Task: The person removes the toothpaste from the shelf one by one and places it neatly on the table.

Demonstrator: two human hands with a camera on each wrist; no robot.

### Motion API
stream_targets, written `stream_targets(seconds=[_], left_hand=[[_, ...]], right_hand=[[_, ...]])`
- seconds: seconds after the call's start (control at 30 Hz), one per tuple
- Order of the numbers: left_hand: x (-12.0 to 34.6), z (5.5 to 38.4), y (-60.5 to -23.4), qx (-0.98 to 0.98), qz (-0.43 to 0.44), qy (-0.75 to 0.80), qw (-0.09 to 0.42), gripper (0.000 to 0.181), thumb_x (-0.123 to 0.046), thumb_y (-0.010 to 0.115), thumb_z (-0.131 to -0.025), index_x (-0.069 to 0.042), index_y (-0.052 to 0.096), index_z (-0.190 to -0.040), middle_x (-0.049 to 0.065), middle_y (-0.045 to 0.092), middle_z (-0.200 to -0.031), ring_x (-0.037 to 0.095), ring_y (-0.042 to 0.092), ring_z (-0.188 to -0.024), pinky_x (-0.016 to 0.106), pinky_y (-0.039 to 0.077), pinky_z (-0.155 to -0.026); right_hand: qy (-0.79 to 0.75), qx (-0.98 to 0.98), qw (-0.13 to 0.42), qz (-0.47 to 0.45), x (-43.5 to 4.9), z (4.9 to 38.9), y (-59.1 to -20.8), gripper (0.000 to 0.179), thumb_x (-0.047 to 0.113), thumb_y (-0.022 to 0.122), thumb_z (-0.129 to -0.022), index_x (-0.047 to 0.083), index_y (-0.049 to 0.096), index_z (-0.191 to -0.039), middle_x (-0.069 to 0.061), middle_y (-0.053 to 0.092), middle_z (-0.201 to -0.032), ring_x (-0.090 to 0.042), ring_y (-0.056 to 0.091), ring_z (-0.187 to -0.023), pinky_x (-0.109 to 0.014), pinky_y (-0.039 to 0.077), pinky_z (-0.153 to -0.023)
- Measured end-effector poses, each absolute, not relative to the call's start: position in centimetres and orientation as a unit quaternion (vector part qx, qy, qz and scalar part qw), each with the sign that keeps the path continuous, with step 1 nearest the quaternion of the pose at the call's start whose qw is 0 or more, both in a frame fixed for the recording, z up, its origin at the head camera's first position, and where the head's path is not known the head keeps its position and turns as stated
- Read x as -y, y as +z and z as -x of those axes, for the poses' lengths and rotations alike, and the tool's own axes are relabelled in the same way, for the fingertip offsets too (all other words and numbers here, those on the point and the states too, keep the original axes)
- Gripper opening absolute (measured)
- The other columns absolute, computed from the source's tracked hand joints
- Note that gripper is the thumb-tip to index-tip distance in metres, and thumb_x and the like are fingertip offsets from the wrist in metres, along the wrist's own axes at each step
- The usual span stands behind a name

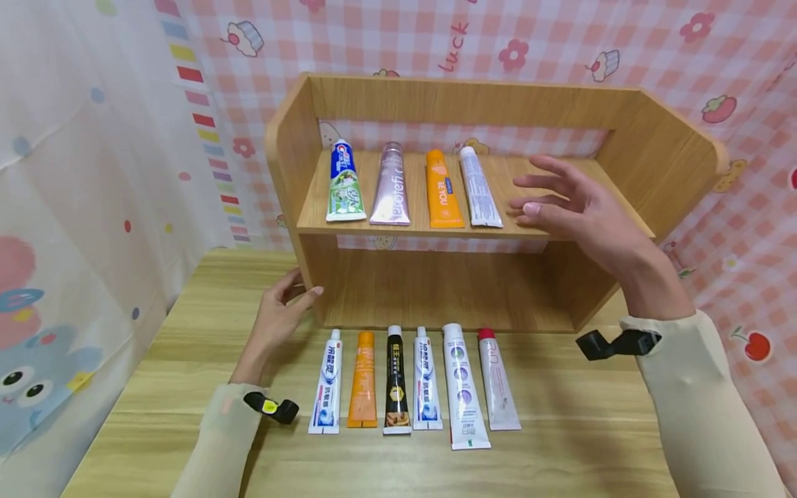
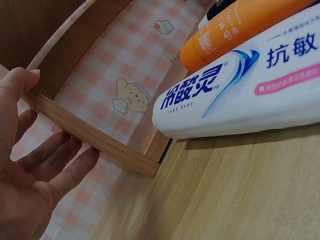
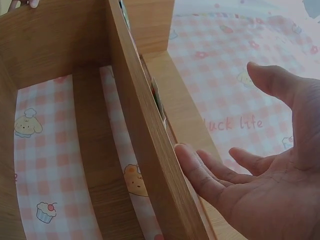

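The right hand (image 1: 575,207) hovers with fingers (image 3: 200,172) spread and relaxed, holding nothing, just right of the white tube (image 1: 480,188) lying on the wooden shelf (image 1: 436,232). The left hand (image 1: 280,315), fingers straight and empty, rests against the shelf's near left corner, beside six tubes on the tabletop (image 1: 560,443).

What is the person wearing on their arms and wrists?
Both arms wear long cream sleeves, the left sleeve and right sleeve. Each wrist carries a small black clip-like device: the left device bears a yellow sticker, the right device is plain black. Both hands are bare.
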State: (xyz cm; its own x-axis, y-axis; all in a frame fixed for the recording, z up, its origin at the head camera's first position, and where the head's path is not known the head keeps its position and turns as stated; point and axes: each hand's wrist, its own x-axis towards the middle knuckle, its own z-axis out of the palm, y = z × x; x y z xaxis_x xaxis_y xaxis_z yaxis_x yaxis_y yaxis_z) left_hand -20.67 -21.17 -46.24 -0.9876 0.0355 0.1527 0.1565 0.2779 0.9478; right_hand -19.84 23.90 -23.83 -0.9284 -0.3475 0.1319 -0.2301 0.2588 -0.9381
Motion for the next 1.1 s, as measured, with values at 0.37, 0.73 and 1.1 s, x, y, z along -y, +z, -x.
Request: stream_targets(seconds=[0.37, 0.73, 1.1], left_hand=[[21.1, 20.8, -46.4, 0.800, 0.062, -0.595, 0.050, 0.060, -0.032, 0.070, -0.099, -0.017, 0.050, -0.153, 0.014, 0.057, -0.149, 0.033, 0.056, -0.134, 0.014, 0.054, -0.090], [21.2, 20.7, -46.2, 0.811, 0.059, -0.581, 0.048, 0.063, -0.039, 0.070, -0.098, -0.019, 0.048, -0.154, 0.012, 0.055, -0.151, 0.032, 0.055, -0.134, 0.035, 0.058, -0.098], [21.1, 20.6, -46.2, 0.811, 0.051, -0.581, 0.045, 0.062, -0.037, 0.069, -0.098, -0.019, 0.048, -0.154, 0.012, 0.055, -0.151, 0.032, 0.055, -0.135, 0.031, 0.055, -0.100]], right_hand=[[-0.567, -0.806, 0.112, 0.125, -24.2, 22.0, -22.6, 0.073, 0.023, 0.064, -0.101, 0.027, 0.025, -0.162, -0.015, 0.038, -0.159, -0.015, 0.066, -0.120, -0.025, 0.060, -0.092], [-0.551, -0.819, 0.131, 0.092, -23.2, 24.2, -21.6, 0.076, 0.017, 0.065, -0.100, 0.022, 0.023, -0.164, -0.017, 0.040, -0.159, -0.016, 0.069, -0.114, -0.034, 0.062, -0.090], [-0.512, -0.843, 0.156, 0.054, -21.5, 26.3, -21.0, 0.083, 0.025, 0.069, -0.098, 0.016, 0.018, -0.164, -0.015, 0.044, -0.154, -0.017, 0.070, -0.112, -0.032, 0.063, -0.088]])
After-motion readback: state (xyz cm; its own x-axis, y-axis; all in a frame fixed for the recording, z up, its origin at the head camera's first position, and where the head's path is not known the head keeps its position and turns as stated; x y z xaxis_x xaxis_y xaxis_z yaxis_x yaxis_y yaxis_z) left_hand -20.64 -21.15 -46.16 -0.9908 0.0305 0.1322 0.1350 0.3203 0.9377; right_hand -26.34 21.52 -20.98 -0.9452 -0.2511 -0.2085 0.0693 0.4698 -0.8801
